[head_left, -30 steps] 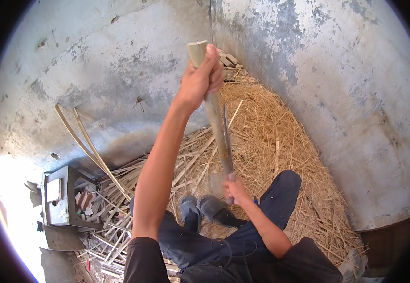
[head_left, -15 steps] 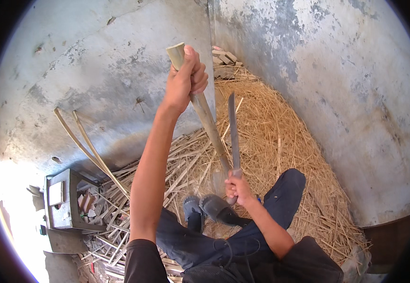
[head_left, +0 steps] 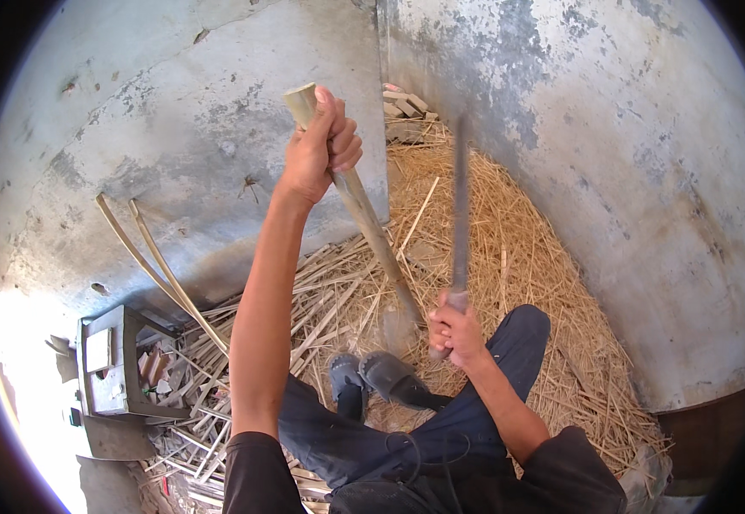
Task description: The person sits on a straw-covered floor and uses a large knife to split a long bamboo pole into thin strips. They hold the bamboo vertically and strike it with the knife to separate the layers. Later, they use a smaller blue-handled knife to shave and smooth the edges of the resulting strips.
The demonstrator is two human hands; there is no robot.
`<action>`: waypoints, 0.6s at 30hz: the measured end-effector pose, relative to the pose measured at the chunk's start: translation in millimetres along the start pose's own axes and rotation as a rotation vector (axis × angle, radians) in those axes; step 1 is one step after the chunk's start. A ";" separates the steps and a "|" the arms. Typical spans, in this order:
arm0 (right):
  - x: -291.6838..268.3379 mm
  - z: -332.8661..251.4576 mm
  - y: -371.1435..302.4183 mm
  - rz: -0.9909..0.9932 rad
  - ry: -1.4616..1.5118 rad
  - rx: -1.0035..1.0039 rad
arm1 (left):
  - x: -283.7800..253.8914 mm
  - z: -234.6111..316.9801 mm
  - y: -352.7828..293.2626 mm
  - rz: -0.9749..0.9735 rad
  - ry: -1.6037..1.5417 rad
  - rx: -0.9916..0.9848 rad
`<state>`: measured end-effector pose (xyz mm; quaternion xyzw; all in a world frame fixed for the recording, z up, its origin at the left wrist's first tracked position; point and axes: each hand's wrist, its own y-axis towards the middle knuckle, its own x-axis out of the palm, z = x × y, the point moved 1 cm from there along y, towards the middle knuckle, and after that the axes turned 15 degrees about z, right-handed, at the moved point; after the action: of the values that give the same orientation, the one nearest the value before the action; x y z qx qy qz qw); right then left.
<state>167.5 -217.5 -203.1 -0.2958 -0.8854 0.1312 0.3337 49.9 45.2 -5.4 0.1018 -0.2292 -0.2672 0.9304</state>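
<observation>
My left hand [head_left: 323, 147] is closed round a pale green bamboo pole [head_left: 372, 224] just below its cut top end. The pole slants down to the right, its lower end near my feet and partly behind my right hand. My right hand [head_left: 456, 330] grips the handle of a long, narrow machete [head_left: 461, 206]. Its dark blade points up, to the right of the pole and apart from it, with the tip blurred. Beneath my hands are my dark shoes [head_left: 385, 373] and my bent right knee.
Yellow straw-like shavings [head_left: 518, 240] cover the floor on the right, with split strips [head_left: 325, 300] heaped on the left. Two curved strips [head_left: 154, 265] lean at the left wall. A small stool-like frame [head_left: 124, 364] lies there. Bricks [head_left: 407, 104] sit in the far corner.
My right hand has lifted the machete up and to the right, away from the pole. My left hand has shifted slightly left with the top of the pole.
</observation>
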 end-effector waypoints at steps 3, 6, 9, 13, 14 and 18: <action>-2.0 15.6 11.6 0.027 0.013 -0.163 | 10.0 -0.3 -1.3 -0.032 0.016 0.008; -30.5 73.7 26.8 0.145 -0.153 0.075 | 15.1 -4.1 1.9 -0.024 -0.006 -0.010; -44.6 69.1 25.6 0.156 -0.174 0.254 | -1.6 -8.3 5.2 0.018 -0.013 0.012; -5.9 -0.1 6.7 0.075 -0.028 0.006 | -7.0 -5.4 1.3 0.025 0.000 0.028; -2.0 -11.2 3.6 0.031 -0.021 -0.128 | -4.1 -5.8 2.1 0.002 -0.025 0.014; -20.5 39.9 20.1 0.085 -0.105 -0.258 | 27.6 -11.5 3.7 -0.039 -0.058 -0.017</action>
<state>161.9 -215.5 -251.9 -0.3661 -0.8979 0.0459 0.2401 77.9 34.1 -4.0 0.0908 -0.2516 -0.2902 0.9188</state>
